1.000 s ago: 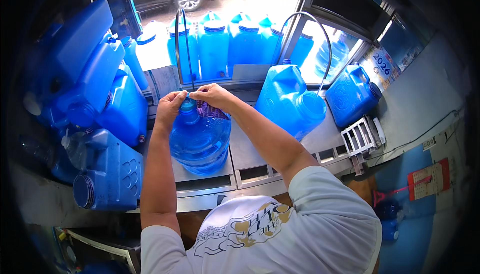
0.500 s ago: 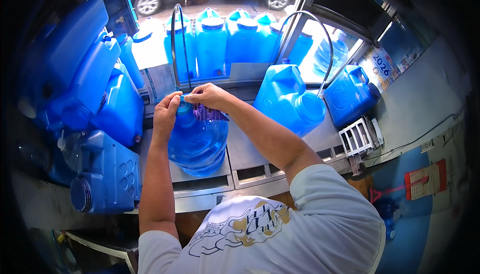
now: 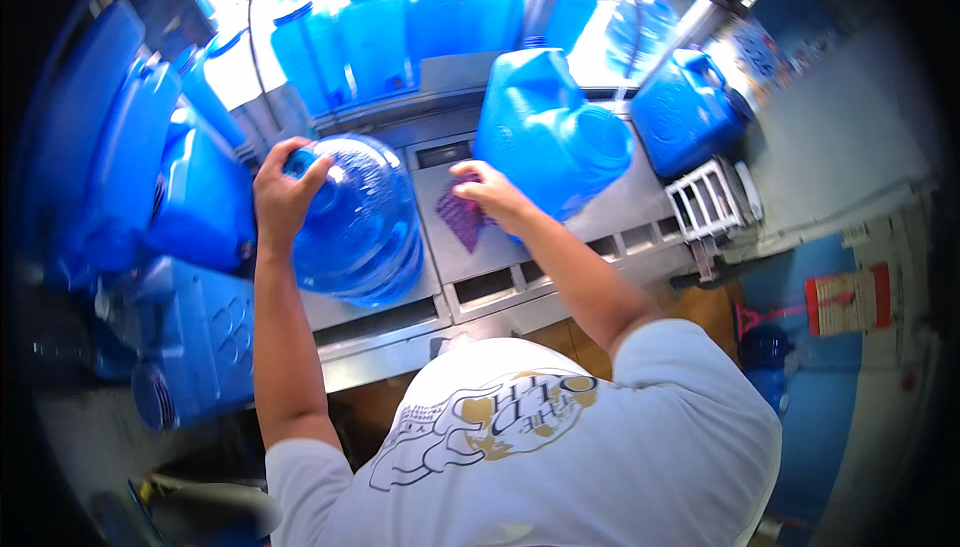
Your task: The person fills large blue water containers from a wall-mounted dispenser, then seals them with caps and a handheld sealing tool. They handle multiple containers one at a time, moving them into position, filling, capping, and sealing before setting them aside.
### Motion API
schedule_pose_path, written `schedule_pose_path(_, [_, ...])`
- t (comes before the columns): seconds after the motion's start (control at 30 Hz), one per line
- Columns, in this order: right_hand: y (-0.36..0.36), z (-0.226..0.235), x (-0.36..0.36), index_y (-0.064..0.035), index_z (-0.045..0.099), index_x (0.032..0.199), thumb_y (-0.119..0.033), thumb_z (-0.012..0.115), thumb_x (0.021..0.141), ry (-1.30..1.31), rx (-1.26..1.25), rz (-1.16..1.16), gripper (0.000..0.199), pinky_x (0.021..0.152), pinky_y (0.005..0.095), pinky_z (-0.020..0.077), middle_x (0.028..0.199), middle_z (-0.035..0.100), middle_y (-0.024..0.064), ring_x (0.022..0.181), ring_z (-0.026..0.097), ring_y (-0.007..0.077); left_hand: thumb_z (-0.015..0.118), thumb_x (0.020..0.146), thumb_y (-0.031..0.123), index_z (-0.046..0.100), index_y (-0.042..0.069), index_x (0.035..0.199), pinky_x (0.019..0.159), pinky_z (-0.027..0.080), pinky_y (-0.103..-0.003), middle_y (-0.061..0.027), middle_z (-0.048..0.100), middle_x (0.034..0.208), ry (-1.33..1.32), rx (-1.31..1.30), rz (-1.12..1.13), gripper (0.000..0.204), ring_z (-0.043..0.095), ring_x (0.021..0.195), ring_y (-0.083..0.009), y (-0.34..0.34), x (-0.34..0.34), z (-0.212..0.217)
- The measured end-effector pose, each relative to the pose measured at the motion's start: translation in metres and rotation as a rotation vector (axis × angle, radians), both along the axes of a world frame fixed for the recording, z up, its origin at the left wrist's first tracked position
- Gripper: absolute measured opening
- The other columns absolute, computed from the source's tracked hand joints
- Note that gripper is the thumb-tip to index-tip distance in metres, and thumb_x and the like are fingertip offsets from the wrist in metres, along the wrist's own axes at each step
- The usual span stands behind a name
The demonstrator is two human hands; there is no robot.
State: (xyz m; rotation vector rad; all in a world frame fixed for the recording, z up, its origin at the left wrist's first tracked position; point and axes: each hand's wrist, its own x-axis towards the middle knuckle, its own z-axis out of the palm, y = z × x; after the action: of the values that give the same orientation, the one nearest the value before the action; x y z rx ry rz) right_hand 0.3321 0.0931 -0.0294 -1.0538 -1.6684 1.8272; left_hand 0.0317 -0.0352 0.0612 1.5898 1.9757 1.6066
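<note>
A round, clear blue water jug point(image 3: 365, 222) stands on the metal counter. My left hand point(image 3: 285, 192) is closed round its neck at the top, with the thumb on the near side; the mouth is partly hidden by the fingers. To the right of the jug, over the counter, my right hand point(image 3: 492, 195) pinches a purple printed plastic film point(image 3: 460, 219), which hangs down from the fingers. Just beyond that hand a big light-blue jerrycan point(image 3: 540, 117) with a wide cap sits on the counter.
Blue jerrycans point(image 3: 205, 192) crowd the left side. A row of blue containers point(image 3: 375, 32) stands behind the window opening. Thin curved hoses point(image 3: 252, 42) rise at the back. Another blue jerrycan point(image 3: 685, 112) and a white rack point(image 3: 708, 197) are at the right. Slots run along the counter's front edge point(image 3: 400, 352).
My right hand has moved right, away from the jug's mouth, carrying the purple film. My left hand has gone from a fingertip pinch at the mouth to a grip round the neck. The view has shifted.
</note>
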Motion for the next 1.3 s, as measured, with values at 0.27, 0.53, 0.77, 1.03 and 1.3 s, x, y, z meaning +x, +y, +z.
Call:
schedule_pose_path(0.27, [-0.013, 0.018, 0.002, -0.0035, 0.061, 0.116, -0.002, 0.069, 0.085, 0.135, -0.046, -0.036, 0.033, 0.081, 0.0286, 0.0533, 0.103, 0.067, 0.0074, 0.091, 0.064, 0.0130, 0.089, 0.069, 0.037, 0.068, 0.011, 0.113, 0.090, 0.052, -0.032, -0.0068, 0.067, 0.109, -0.229, -0.125, -0.317, 0.055, 0.064, 0.103, -0.0211, -0.002, -0.029, 0.001])
schedule_pose_path(0.53, [-0.052, 0.108, -0.044, -0.0050, 0.069, 0.102, 0.000, 0.073, 0.085, 0.189, 0.518, 0.447, 0.018, 0.081, 0.0287, 0.0542, 0.094, 0.070, 0.0011, 0.089, 0.066, 0.0106, 0.089, 0.073, 0.034, 0.066, 0.006, 0.119, 0.085, 0.053, -0.036, -0.0137, 0.068, 0.109, 0.215, 0.147, -0.070, 0.059, 0.067, 0.096, -0.0255, -0.075, 0.067, 0.010])
schedule_pose_path(0.77, [-0.062, 0.115, -0.076, -0.0039, 0.067, 0.109, -0.018, 0.080, 0.087, 0.379, 0.115, 0.192, 0.029, 0.081, 0.0284, 0.0534, 0.099, 0.069, 0.0038, 0.090, 0.065, 0.0103, 0.076, 0.090, 0.012, 0.074, 0.003, 0.094, 0.071, 0.046, -0.019, 0.0036, 0.071, 0.085, -0.558, 0.184, -0.070, 0.010, 0.059, 0.077, -0.0033, -0.089, 0.067, 0.000])
schedule_pose_path(1.03, [-0.060, 0.088, -0.106, -0.0061, 0.066, 0.101, -0.010, 0.080, 0.085, 0.488, -0.217, 0.211, 0.021, 0.084, 0.0312, 0.0550, 0.098, 0.070, 0.0058, 0.088, 0.067, 0.0138, 0.079, 0.088, 0.013, 0.074, 0.001, 0.095, 0.074, 0.047, -0.023, -0.0033, 0.071, 0.094, -0.455, 0.309, 0.007, 0.015, 0.060, 0.082, -0.0079, -0.086, 0.069, -0.011])
schedule_pose_path(1.3, [-0.052, 0.105, -0.103, -0.0033, 0.066, 0.105, -0.005, 0.074, 0.089, 0.557, -0.024, 0.224, 0.018, 0.088, 0.0291, 0.0544, 0.102, 0.070, 0.0069, 0.094, 0.067, 0.0137, 0.062, 0.100, 0.022, 0.066, -0.001, 0.116, 0.082, 0.054, -0.027, -0.0061, 0.071, 0.102, -0.805, 0.406, -0.376, 0.028, 0.067, 0.090, -0.0105, -0.074, 0.061, -0.012])
